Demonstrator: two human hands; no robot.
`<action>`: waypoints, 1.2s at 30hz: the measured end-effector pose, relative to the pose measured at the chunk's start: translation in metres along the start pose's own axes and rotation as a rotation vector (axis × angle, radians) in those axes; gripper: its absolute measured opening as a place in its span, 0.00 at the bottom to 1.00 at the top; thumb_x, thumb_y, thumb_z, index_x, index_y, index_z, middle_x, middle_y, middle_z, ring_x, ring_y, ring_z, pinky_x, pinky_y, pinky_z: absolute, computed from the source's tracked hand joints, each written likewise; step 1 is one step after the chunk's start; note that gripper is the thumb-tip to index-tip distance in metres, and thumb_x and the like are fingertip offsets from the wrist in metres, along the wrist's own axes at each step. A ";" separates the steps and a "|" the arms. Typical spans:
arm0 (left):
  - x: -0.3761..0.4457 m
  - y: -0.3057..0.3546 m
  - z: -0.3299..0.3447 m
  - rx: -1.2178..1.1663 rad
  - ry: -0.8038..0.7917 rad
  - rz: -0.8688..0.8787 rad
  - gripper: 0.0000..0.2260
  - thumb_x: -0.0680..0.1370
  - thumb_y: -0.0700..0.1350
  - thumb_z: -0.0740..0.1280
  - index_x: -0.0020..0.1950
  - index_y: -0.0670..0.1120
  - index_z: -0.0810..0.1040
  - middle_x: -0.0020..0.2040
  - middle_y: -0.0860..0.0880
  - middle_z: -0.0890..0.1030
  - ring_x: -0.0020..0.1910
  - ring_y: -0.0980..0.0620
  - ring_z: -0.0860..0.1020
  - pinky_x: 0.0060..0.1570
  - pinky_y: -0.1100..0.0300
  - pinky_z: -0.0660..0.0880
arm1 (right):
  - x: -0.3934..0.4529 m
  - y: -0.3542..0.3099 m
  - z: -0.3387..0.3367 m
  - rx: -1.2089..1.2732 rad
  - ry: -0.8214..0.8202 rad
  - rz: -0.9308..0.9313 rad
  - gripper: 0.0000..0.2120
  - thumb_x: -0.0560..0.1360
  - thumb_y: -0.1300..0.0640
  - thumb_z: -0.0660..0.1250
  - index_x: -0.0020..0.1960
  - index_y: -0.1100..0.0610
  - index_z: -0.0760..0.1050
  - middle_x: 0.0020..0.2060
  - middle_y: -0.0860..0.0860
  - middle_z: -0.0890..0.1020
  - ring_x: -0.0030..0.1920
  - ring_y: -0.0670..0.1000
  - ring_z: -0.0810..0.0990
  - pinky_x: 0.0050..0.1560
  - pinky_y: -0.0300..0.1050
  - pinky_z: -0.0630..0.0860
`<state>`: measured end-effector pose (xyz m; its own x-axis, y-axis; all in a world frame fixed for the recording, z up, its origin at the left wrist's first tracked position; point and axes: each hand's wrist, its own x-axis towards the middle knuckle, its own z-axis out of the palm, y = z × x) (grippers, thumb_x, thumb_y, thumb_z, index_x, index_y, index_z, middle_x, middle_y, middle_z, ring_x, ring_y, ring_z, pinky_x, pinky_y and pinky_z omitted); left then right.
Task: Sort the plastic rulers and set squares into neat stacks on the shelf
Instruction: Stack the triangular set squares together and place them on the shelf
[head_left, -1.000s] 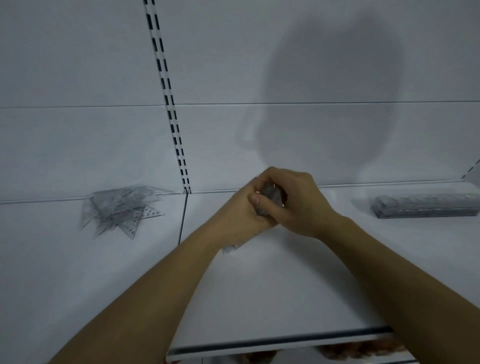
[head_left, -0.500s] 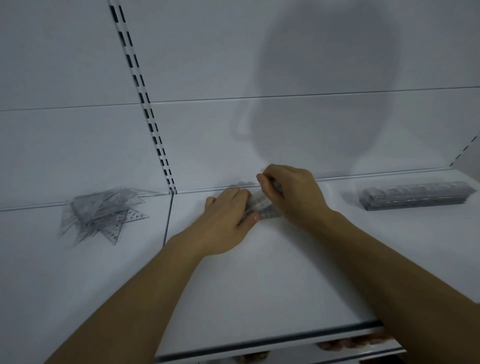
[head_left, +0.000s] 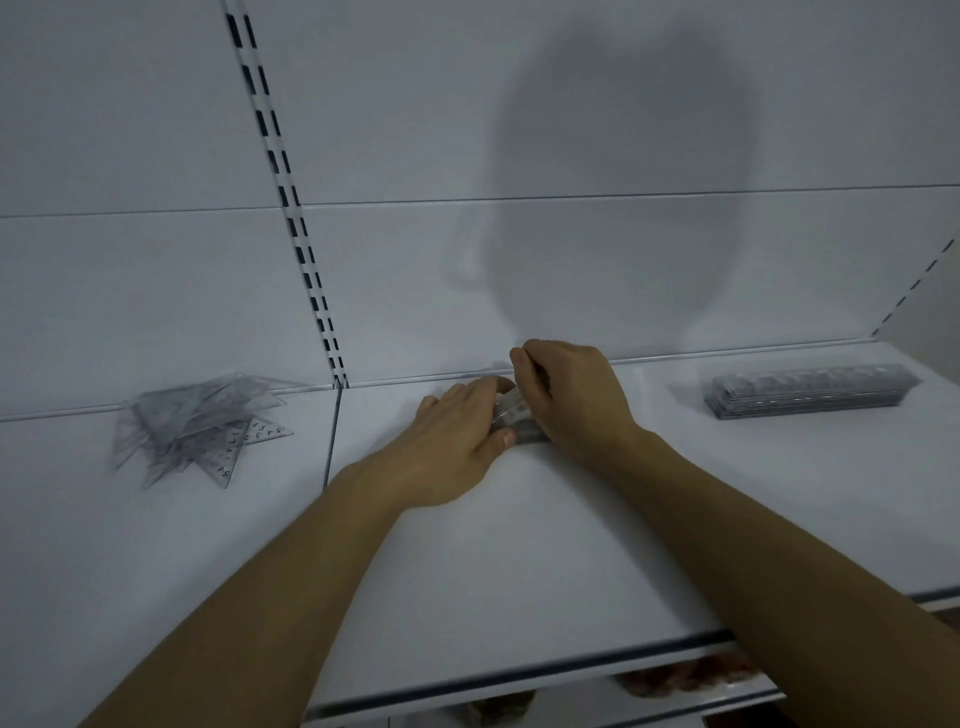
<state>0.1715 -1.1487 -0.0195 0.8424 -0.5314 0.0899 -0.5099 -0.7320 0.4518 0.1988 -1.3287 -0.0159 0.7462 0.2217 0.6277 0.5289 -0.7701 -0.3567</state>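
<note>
A small bundle of clear plastic set squares (head_left: 511, 415) lies on the white shelf (head_left: 519, 545) near its back wall, mostly hidden between my hands. My left hand (head_left: 457, 441) lies flat with fingers stretched against the bundle's left side, thumb touching its front edge. My right hand (head_left: 566, 400) curls over the bundle from the right and grips it. A loose heap of clear set squares (head_left: 197, 426) sits on the shelf at the left. A neat stack of clear rulers (head_left: 810, 396) lies at the right.
A slotted upright (head_left: 291, 208) runs down the back wall and marks the seam between two shelf boards. The shelf's front edge (head_left: 519, 680) crosses the bottom of the view, with brownish goods (head_left: 685, 680) on the level below.
The bundle went from held up in both hands down onto the shelf. My left hand flattened beside it while my right hand kept its grip. The view has shifted slightly.
</note>
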 end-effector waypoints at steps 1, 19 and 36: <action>0.000 0.000 -0.003 -0.052 0.002 -0.003 0.16 0.83 0.53 0.60 0.69 0.52 0.65 0.61 0.55 0.73 0.58 0.54 0.71 0.60 0.52 0.66 | 0.001 0.000 0.000 0.025 -0.024 0.039 0.19 0.82 0.54 0.59 0.33 0.56 0.64 0.24 0.46 0.65 0.26 0.49 0.63 0.30 0.47 0.62; -0.002 0.003 -0.020 0.063 -0.072 -0.025 0.15 0.79 0.63 0.58 0.43 0.53 0.69 0.45 0.52 0.71 0.47 0.53 0.73 0.49 0.48 0.75 | 0.019 0.005 -0.004 0.174 -0.352 0.484 0.26 0.84 0.44 0.53 0.41 0.56 0.82 0.35 0.44 0.81 0.38 0.47 0.80 0.45 0.43 0.73; -0.016 0.013 -0.046 0.249 -0.002 -0.175 0.13 0.74 0.42 0.74 0.58 0.47 0.83 0.52 0.48 0.83 0.49 0.51 0.81 0.49 0.56 0.78 | 0.051 -0.018 -0.058 -0.344 -1.054 -0.008 0.33 0.67 0.45 0.80 0.69 0.46 0.73 0.62 0.48 0.75 0.61 0.52 0.75 0.63 0.52 0.75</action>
<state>0.1594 -1.1298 0.0261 0.9210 -0.3886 0.0285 -0.3845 -0.8944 0.2283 0.2039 -1.3385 0.0622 0.8000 0.4994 -0.3326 0.5168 -0.8551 -0.0410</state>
